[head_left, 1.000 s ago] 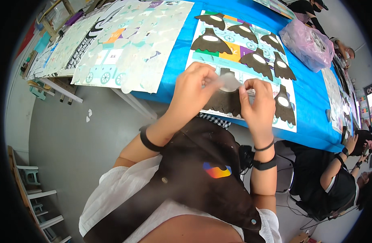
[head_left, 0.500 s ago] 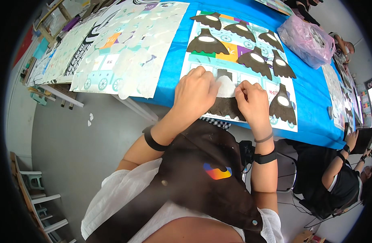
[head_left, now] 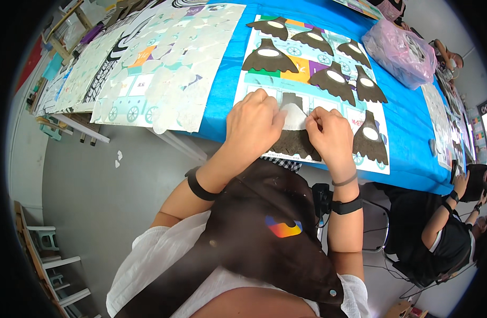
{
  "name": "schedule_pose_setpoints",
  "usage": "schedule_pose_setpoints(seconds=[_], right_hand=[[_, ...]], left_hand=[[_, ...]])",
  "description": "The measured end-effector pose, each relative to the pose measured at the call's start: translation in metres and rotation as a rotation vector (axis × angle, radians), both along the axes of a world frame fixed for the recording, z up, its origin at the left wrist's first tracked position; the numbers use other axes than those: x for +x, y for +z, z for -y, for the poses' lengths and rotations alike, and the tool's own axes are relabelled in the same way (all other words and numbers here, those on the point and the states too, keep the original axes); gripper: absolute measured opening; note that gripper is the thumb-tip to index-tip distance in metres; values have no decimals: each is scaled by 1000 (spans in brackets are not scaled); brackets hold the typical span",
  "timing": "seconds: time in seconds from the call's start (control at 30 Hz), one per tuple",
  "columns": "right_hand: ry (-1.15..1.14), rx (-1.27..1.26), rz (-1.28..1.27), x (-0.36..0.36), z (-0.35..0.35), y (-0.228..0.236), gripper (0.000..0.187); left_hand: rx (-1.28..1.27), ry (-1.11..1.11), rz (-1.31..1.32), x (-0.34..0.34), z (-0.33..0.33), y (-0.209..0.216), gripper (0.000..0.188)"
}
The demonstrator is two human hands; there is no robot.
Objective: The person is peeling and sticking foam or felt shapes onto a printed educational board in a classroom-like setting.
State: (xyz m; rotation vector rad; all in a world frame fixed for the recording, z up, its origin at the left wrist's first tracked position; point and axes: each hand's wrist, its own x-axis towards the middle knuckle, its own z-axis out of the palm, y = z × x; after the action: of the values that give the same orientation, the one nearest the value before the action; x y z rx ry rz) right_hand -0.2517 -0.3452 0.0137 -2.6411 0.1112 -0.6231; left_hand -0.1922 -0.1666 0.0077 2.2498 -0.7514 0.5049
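A dark dress-shaped cutout with a wavy lower edge lies at the near edge of a printed sheet. Over its upper part is a thin, whitish rounded piece. My left hand pinches the left side of this piece, with fingers closed. At its right edge my right hand is closed too, thumb against curled fingers. My fingertips hide part of both edges. Several similar cutouts, each bearing a white oval, lie around, including one to the right and one at the upper left.
A blue cloth covers the table. Another sheet covered with pale round pieces lies to the left. A pink plastic bag stands at the far right. A person in black sits to the right; small white scraps lie on the floor.
Both hands hold nearly the same place, with only a slight shift. The whitish piece sits slightly lower, showing more of the cutout's dark top.
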Motion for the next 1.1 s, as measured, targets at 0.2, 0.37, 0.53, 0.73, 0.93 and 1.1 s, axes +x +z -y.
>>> schedule_pose_setpoints(seconds=[0.2,0.37,0.53,0.73,0.93,1.1], right_hand=[[-39,-10,-9,-1,-1,-1,18],[-60,-84,-27,2,-7,-3,17],[-63,-126,-45,-2,-13,3,13],[50,-251,162,-20,-31,10,36],[301,-292,3,-21,-43,0,51],[249,-229,-3,-8,-46,-7,50]], left_hand=[[8,11,21,-2,-1,-1,25],[21,27,21,-5,0,8,24],[-105,-6,-42,-3,-9,6,18],[-151,-193,83,-23,-35,4,14],[-90,-235,160,-28,-39,-8,13],[-74,-266,137,-28,-42,-6,18]])
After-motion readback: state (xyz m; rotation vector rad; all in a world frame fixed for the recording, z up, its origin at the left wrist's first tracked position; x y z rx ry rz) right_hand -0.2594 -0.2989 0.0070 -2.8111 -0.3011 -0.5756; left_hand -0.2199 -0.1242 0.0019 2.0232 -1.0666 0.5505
